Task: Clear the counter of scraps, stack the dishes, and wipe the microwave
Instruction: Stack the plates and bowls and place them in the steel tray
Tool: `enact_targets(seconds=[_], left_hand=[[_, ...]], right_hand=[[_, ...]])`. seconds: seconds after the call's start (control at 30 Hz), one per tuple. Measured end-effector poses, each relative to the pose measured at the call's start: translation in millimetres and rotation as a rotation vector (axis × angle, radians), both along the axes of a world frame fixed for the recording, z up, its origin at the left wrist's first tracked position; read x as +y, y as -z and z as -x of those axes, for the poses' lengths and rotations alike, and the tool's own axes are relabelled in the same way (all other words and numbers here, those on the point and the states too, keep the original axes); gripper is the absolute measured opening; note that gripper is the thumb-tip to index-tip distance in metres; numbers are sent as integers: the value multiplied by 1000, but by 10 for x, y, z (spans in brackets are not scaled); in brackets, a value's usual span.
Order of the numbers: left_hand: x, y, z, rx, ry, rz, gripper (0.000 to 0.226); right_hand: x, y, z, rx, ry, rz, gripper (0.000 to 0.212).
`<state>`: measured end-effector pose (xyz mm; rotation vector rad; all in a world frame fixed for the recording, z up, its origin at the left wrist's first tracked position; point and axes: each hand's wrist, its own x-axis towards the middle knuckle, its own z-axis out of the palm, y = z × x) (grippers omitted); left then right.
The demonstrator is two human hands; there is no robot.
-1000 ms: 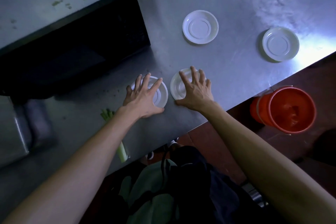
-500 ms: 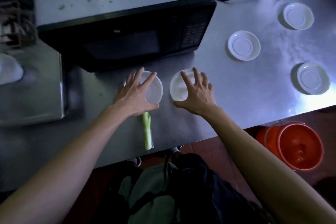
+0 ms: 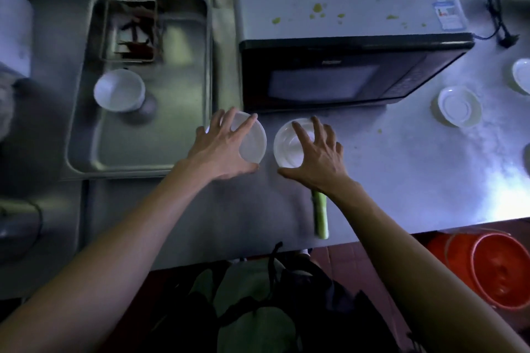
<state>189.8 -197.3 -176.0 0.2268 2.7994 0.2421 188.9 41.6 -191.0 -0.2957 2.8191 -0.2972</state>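
Observation:
Two white saucers are in front of the black microwave [image 3: 344, 74]. My left hand [image 3: 220, 149] grips the left saucer [image 3: 253, 140], fingers spread over its top and thumb at its near rim. My right hand [image 3: 318, 157] grips the right saucer [image 3: 286, 146] the same way. The two saucers are side by side, a small gap apart. A green onion stalk [image 3: 320, 215] lies on the steel counter [image 3: 401, 169] under my right wrist. Green splatters [image 3: 317, 7] dot the microwave's white top.
A steel tray [image 3: 172, 129] on the left holds a white bowl [image 3: 119, 89] and a small box of dark scraps [image 3: 133, 28]. Two more saucers [image 3: 459, 106] [image 3: 522, 74] sit at the right. An orange bucket [image 3: 502, 269] stands on the floor below the counter edge.
Both hands have moved left along the counter with their saucers, from the open area to in front of the microwave. The onion stalk now lies under my right wrist.

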Motion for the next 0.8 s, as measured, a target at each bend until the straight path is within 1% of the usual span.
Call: enact_targets(seconds=[0.27,0.4,0.5,0.8], left_hand=[[-1163,-34,-106,3,-111,-18,114],[-1540,108,-107,-54,-197,-6,116],[-1710,246,-94,-90,-241,-26,116],[-1778,563,133,-131,-211,-12,115]], right_hand=[[-1131,-116,24,4,-85,23,113],[-1489,-129,106,-9,-127,29,112],[-1662,-107,182,-10,-151,25,113],[-1856,-24,406,-15,-143,19,114]])
